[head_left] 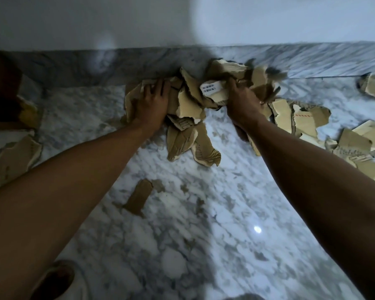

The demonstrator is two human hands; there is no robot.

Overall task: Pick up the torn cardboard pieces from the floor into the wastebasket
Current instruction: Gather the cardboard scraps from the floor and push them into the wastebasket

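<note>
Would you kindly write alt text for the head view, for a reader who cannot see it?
Both hands, left hand and right hand, press into a pile of torn cardboard pieces against the wall base on a marble floor. More scraps lie scattered either side.

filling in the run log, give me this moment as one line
left hand: pressing pile | right hand: gripping pile | torn brown cardboard pieces: heaped on marble floor | wastebasket: not visible

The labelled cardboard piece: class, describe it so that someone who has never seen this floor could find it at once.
Start at the grey skirting where the wall meets the marble floor. Below it lies the cardboard heap between the left hand and right hand. The labelled piece sits on top beside the right hand, and it alone carries a white printed sticker.
</note>
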